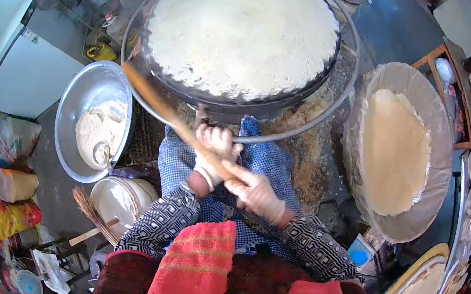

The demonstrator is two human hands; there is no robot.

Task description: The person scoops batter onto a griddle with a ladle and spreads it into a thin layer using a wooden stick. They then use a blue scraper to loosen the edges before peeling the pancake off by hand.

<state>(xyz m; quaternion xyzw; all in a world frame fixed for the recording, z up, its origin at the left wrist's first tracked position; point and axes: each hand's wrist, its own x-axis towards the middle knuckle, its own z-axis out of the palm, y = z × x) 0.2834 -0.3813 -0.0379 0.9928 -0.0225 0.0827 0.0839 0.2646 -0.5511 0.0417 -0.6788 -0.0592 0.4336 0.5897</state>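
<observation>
A long wooden stick (172, 116), flat-looking and blurred at its far end, slants from the griddle's left edge down to my right hand (257, 195). That hand, in a whitish glove, is closed around its near end. My left hand (217, 144), also gloved, has curled fingers and lies partly behind the stick, close to the metal ring (293, 137). A small dark thing shows just beyond its fingers; what it grips I cannot make out. In front of both hands, a pale, thin layer of batter (242, 30) covers the large round black griddle (224, 103).
A metal basin (69, 119) at left holds pale dough or batter and a round ladle-like thing. White buckets (114, 198) and a straw brush (93, 210) are below it. At right, a plastic-lined round basket (359, 136) holds stacked flatbreads (396, 152). Another person's hand shows lower right.
</observation>
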